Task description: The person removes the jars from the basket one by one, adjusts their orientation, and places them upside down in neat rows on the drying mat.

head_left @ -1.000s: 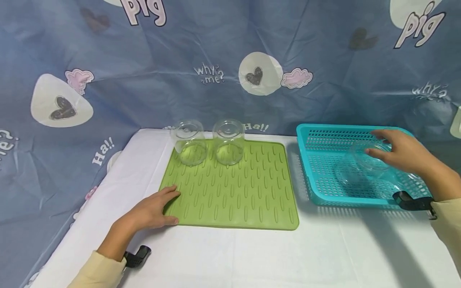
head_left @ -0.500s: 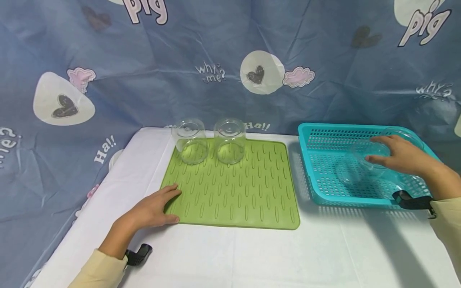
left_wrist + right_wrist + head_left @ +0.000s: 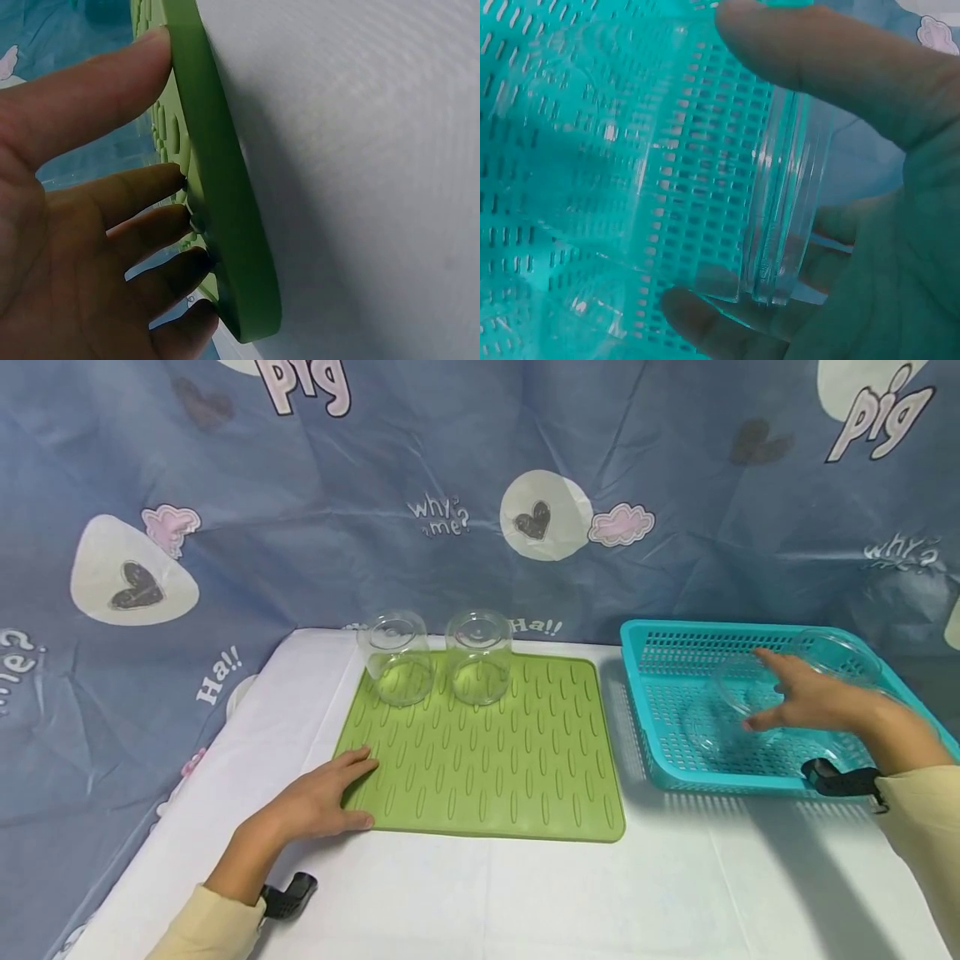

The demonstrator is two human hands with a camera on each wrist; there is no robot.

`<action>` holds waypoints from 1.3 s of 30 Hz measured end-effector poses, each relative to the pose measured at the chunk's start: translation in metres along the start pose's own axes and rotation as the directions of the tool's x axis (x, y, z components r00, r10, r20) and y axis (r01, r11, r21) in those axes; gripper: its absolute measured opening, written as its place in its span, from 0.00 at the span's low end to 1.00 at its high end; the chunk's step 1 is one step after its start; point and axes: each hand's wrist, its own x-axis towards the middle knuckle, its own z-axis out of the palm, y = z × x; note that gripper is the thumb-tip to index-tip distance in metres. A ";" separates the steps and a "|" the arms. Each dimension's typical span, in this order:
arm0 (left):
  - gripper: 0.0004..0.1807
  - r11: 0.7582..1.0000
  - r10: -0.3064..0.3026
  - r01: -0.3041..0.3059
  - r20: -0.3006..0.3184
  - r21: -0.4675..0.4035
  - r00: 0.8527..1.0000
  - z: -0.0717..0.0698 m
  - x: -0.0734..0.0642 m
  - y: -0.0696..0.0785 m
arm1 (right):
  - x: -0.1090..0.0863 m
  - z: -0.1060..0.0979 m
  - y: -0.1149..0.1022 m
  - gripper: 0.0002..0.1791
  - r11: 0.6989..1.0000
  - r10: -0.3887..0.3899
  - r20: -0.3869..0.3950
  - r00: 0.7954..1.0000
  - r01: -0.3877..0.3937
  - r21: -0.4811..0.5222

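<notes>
My left hand [image 3: 318, 797] rests at the left edge of a green ribbed drying mat [image 3: 495, 777]. In the left wrist view its thumb and spread fingertips [image 3: 169, 176] lie along the mat's thick rim. On the mat's back left part stand two clear cups, a left cup [image 3: 405, 681] and a right cup [image 3: 480, 681], both upside down. Over the turquoise basket [image 3: 652, 760], my right hand [image 3: 813, 697] holds another clear cup [image 3: 705, 172] between thumb and fingers. Seen from the right wrist, the cup lies sideways, its ridged end toward the palm.
Another clear cup [image 3: 836, 656] lies in the basket's back right corner, and more clear shapes show under the right hand. A white cloth [image 3: 570, 893] covers the table. Behind it hangs a blue printed curtain [image 3: 337, 552].
My right hand has shifted slightly left within the basket, and the clear cup in it has moved left too. The left hand has stayed at the mat's edge.
</notes>
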 end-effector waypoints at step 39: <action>0.44 1.000 0.008 -0.008 -0.002 0.010 1.000 0.001 -0.001 0.001 | -0.040 -0.016 -0.091 0.67 0.975 -0.136 -0.418 0.898 0.196 0.106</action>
